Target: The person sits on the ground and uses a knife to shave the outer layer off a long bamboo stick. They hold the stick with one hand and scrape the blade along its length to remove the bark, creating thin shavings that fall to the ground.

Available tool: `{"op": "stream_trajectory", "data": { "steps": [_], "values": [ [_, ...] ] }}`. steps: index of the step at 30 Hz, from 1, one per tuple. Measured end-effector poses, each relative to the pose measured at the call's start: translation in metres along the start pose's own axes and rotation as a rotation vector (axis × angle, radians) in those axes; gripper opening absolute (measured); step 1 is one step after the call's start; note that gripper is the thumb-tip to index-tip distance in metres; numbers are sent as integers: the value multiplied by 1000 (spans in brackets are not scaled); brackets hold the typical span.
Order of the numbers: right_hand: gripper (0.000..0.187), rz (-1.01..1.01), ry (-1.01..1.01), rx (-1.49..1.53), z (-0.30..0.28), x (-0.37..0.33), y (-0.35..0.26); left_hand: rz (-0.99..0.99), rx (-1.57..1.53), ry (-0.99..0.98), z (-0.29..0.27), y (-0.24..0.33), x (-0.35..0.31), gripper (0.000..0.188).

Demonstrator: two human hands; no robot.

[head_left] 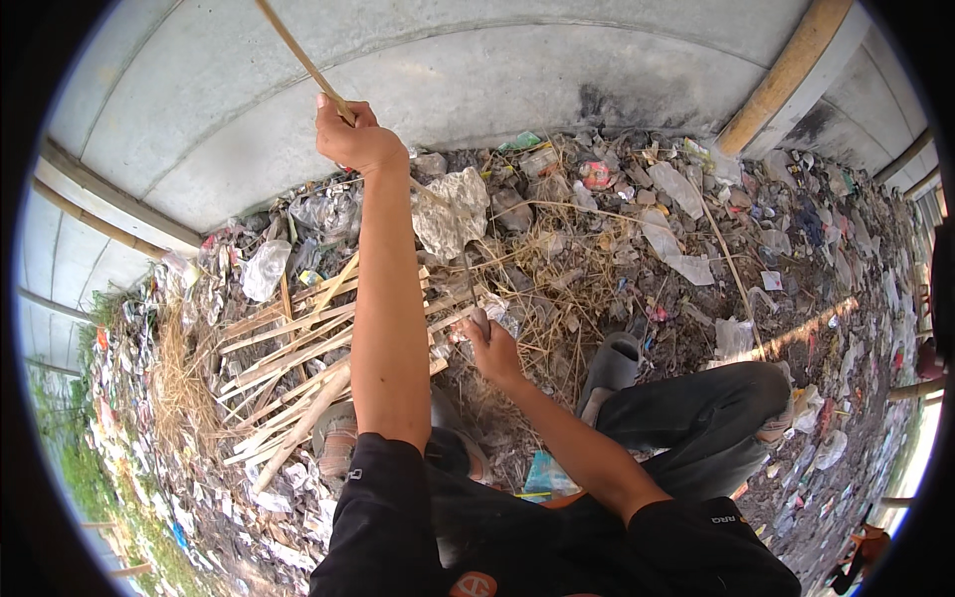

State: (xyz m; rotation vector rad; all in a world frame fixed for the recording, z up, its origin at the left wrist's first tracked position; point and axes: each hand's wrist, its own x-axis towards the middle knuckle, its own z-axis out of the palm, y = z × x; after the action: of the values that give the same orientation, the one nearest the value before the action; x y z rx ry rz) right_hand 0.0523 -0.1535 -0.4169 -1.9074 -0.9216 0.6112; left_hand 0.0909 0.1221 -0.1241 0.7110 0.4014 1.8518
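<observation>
My left hand [356, 137] is raised high and closed around a long thin bamboo stick [298, 55] that runs up and left past the top of the picture and down toward the litter. My right hand [490, 348] is low, near my knees, gripping the handle of a knife [474, 298] whose blade points up toward the stick's lower part. A heap of split bamboo strips [293, 358] lies on the ground to the left of my left forearm.
Litter, plastic scraps and dry straw [557, 259] cover the ground in front of a grey concrete wall [477, 70]. A pale rock-like lump [453, 214] sits near the wall. A grey sandal [609, 366] is on my foot. A wooden post [786, 75] leans at upper right.
</observation>
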Motion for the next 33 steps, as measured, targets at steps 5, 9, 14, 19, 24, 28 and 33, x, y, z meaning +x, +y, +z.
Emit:
{"op": "stream_trajectory", "data": {
  "steps": [5,9,14,19,24,28,33],
  "values": [
    [42,213,194,352,-14,-20,12,79,13,16,-12,9,-4,45],
    [38,88,137,623,-60,22,-50,16,-13,26,-29,13,14,47],
    [25,-71,202,1041,-109,26,-116,-33,33,-26,-30,16,13,51],
    [35,-93,443,344,-183,47,-45,-38,46,-47,-39,26,11,57],
    [40,204,435,-367,-298,39,-3,39,113,36,-71,45,13,61],
    [45,435,621,-637,-342,12,52,31,69,84,-91,48,13,61],
    [59,505,567,-628,-295,31,65,54,80,75,-115,59,22,63]
  ]
}}
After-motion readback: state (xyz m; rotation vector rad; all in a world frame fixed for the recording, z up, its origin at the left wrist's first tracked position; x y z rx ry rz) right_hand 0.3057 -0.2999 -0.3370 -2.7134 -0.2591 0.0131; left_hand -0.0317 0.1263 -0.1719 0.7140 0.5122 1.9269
